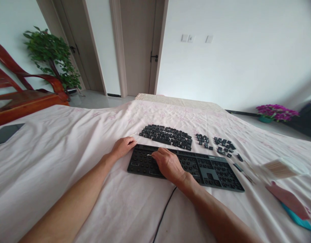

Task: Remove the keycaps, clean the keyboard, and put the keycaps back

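A black keyboard (145,166) with its keycaps taken off lies on the cloth, bare key posts showing. My right hand (169,163) is over its left half, fingers pinched round a cotton swab (149,155) whose white tip points left at the key posts. At the keyboard's upper left corner, my left hand (124,147) is closed, its fingertips gripping the edge. Just behind that hand a thin white stick (133,134) shows; whether the hand touches it I cannot tell. Loose black keycaps (168,135) are laid out in rows beyond the keyboard.
Smaller keycap groups (222,143) lie at the right. Past the keyboard's right end are a slim tool (243,172), a clear pack of cotton swabs (282,168) and a pink and blue item (289,199). A cable (164,212) runs toward me. A dark flat device (7,133) lies left.
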A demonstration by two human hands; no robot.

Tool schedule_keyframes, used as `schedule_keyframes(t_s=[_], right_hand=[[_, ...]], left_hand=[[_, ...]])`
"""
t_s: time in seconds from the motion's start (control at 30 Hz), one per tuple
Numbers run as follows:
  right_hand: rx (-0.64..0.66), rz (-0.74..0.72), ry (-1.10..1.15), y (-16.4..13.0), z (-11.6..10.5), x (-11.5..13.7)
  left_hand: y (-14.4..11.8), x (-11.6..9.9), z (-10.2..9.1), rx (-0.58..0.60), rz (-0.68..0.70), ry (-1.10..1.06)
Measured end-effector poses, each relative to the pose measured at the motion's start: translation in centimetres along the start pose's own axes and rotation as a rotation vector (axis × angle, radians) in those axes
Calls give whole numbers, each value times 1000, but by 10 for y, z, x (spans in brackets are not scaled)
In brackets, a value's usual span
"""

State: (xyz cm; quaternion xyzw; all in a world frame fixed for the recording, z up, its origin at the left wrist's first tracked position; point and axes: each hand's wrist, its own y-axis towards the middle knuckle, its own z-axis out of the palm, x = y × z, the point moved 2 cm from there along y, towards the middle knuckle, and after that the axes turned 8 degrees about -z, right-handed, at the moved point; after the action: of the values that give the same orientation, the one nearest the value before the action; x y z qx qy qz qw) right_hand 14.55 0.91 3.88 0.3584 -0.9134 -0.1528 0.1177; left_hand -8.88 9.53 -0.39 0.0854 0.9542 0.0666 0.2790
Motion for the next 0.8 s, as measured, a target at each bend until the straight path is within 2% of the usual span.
schedule_keyframes(t_s=[0.2,0.37,0.6,0.8], right_hand=[[60,-98,97,-3,-6,4],[124,-79,57,-3,-8,0],[99,-90,-75,5,-8,9],[99,-126,-85,25,4,24]], left_hand=[[1,1,2,-5,6,-6],[2,3,2,-4,10,-10],[2,3,2,-6,9,-12],[2,3,2,-3,9,-7]])
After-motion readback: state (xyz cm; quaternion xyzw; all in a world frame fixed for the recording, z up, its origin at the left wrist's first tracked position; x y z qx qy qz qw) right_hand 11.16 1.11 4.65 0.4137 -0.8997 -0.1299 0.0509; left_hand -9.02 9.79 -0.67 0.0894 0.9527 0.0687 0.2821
